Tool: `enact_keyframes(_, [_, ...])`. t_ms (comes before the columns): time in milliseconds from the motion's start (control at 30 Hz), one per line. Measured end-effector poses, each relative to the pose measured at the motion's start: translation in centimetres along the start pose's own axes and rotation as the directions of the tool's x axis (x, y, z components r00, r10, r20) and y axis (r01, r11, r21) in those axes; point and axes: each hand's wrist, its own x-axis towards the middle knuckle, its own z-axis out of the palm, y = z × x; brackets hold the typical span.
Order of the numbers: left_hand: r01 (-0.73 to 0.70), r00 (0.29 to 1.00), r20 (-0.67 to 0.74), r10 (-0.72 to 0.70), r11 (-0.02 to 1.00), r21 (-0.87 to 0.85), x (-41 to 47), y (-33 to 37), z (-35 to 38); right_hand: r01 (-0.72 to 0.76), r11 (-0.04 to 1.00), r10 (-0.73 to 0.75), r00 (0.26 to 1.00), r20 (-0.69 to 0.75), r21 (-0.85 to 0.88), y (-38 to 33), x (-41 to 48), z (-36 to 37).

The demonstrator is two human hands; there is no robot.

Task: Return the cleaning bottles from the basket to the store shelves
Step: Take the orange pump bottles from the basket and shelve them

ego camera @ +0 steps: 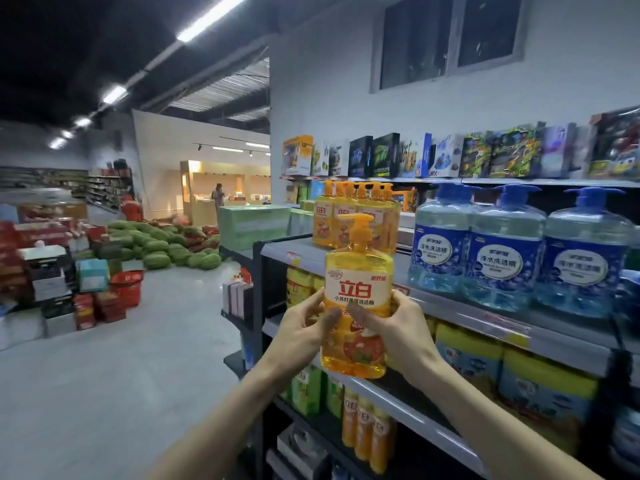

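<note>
You have the yellow bottle [358, 292] upright in the air between both hands. Your left hand [304, 327] and right hand [394, 327] clasp its sides, thumbs pressed across the front label and fingers wrapped behind. It is not yet on the shelf [287, 247], whose front edge lies just beyond your knuckles.

The main risk, as I judge it, is the landing. The row of matching yellow bottles [353, 216] stands above and beyond your hands, packed tight. If you push in too fast, the orange pump [356, 225] or the bottle's shoulder could knock that row over. If you set the base on the shelf lip, it may tip back toward you once you let go. Drift toward your right hand and it ends up beside the 3 blue bottles [502, 251], which is the wrong product.

The white label shows 立白 in large red characters. A smaller line under it ends in 洗洁精, with its middle hidden by your thumbs. A round price sticker sits by your right thumb, too blurred to read. The blue bottles read 冷水洗洁精.
</note>
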Motion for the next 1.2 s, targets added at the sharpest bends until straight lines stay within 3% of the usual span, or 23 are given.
enact_keyframes(400, [-0.104, 0.993, -0.052, 0.107, 0.993, 0.054, 19.2, -2.8, -3.6, 0.166, 0.984, -0.163, 0.985, 0.054, -0.065, 2.0, 20.3, 0.6])
enact_keyframes(633, [-0.196, 0.979, -0.027, 0.202, 0.971, 0.140, 27.7, -5.0, -7.7, 0.181, 0.973, -0.170, 0.982, 0.085, -0.141, 3.7, 29.2, 2.7])
enact_keyframes(800, [-0.237, 0.971, 0.026, 0.236, 0.958, 0.162, 33.1, -6.8, -10.8, 0.138, 0.981, -0.134, 0.990, 0.042, -0.137, 5.1, 33.9, 5.1])
enact_keyframes(1200, [-0.130, 0.986, 0.116, 0.120, 0.988, 0.081, 43.5, -11.2, -16.2, 0.020, 0.961, -0.049, 0.994, -0.099, -0.275, 10.0, 43.5, 10.1])
